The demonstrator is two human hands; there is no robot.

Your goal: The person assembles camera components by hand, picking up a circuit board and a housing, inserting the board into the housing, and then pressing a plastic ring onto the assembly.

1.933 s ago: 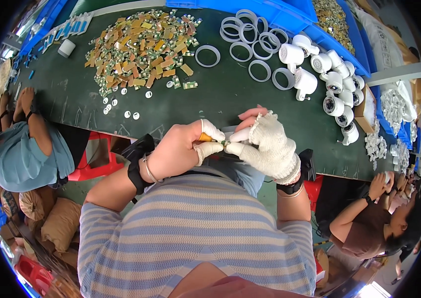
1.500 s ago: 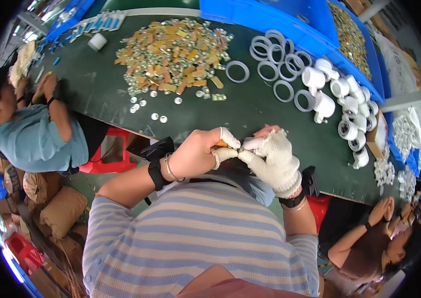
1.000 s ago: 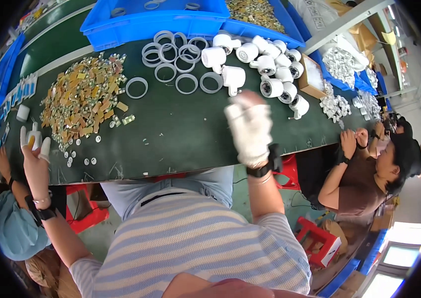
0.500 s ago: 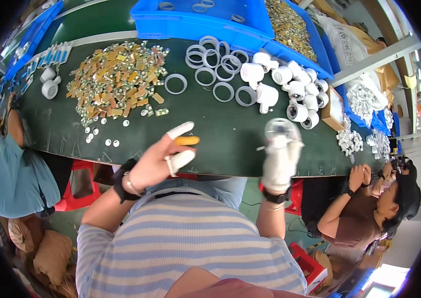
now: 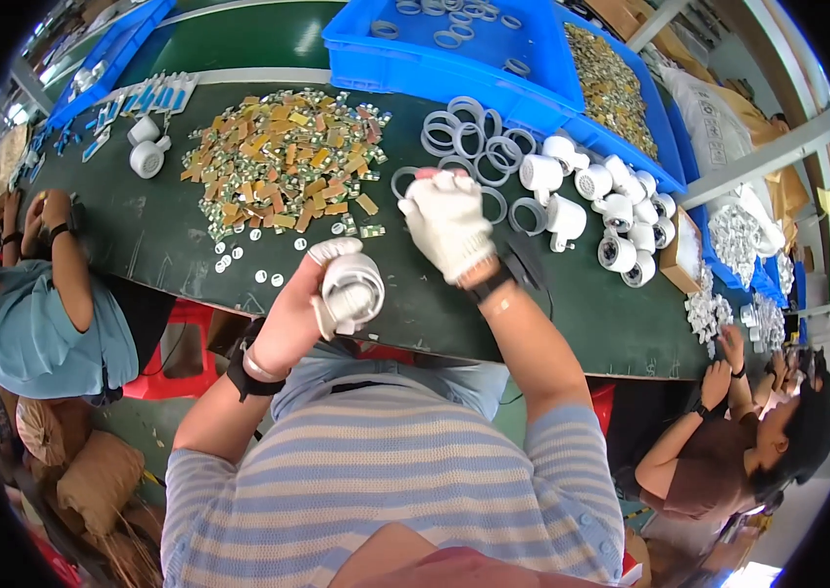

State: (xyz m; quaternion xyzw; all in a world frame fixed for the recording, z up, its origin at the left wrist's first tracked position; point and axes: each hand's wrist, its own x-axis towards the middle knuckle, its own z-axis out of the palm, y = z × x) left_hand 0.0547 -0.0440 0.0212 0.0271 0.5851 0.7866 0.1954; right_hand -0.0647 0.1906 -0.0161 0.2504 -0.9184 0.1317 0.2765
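My left hand (image 5: 290,312), with white covers on some fingers, is closed around a round white housing (image 5: 352,287) near the table's front edge. The housing's open, hollow side faces up. My right hand (image 5: 448,227), in a white glove with bare fingertips, reaches over the table, fingers curled together at a grey ring (image 5: 399,183). The glove hides the ring's right side and most of the grip. More grey rings (image 5: 469,140) lie loosely heaped just beyond this hand. To its right several white camera-like housings (image 5: 617,214) stand clustered.
A large pile of small circuit boards (image 5: 283,162) spreads left of centre, with small white discs (image 5: 222,266) before it. Blue bins (image 5: 454,73) line the back. Two white housings (image 5: 146,158) sit at left. A dark object (image 5: 525,260) lies by my right wrist. People sit at both sides.
The white housing has passed from my right hand to my left. My right hand has moved left and forward to the rings. The yellow object in my left hand is no longer visible.
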